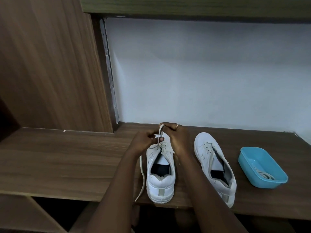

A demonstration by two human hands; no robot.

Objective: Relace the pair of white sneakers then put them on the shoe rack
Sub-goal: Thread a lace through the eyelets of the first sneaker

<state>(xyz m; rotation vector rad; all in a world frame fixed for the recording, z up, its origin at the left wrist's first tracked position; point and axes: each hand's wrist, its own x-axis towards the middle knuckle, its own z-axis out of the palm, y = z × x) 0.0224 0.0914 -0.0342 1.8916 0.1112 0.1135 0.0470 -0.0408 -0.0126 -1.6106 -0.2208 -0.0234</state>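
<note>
We judge ourselves early on: our left hand point(143, 142) and right hand point(175, 137) both pinch the lace point(159, 132) above one sneaker point(159, 179) on the surface point(67, 157), while the second sneaker point(217, 167) looks unlaced and nothing is racked.

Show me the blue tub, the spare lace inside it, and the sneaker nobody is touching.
blue tub point(267, 184): head view, on its near outer wall.
spare lace point(266, 175): head view, on the coiled loops inside the tub.
untouched sneaker point(204, 140): head view, on its toe cap.

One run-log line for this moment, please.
step: lacing sneaker; left hand: pinches lace; right hand: pinches lace; second sneaker: untouched; tub: spare lace
</note>
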